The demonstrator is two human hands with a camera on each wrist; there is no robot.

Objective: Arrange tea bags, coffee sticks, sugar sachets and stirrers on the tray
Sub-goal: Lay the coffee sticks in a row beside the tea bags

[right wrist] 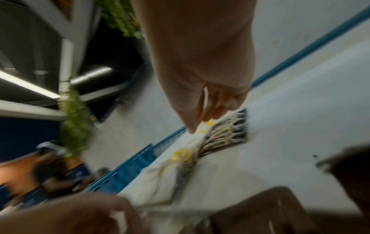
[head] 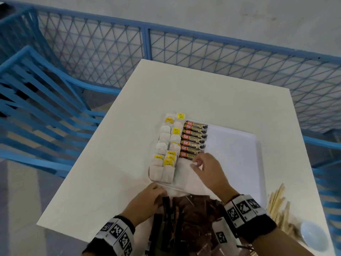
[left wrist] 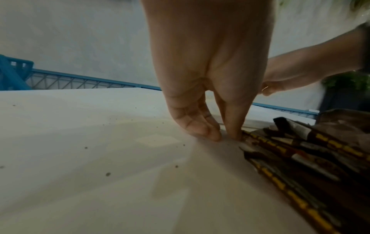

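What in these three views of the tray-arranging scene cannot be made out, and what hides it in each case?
- Right hand: whether it holds anything; head view shows only its back, right wrist view is motion-blurred.
- Pile of coffee sticks: count unclear; both forearms cover it and the head view's bottom edge cuts it off.
- Stirrers: blurred in the head view.

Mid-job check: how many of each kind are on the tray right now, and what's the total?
Tea bags: about 14 (they overlap, so the count is approximate)
Coffee sticks: 7
Sugar sachets: 0 visible
Stirrers: 0, they lie on the table beside the tray
Total on the tray: about 21
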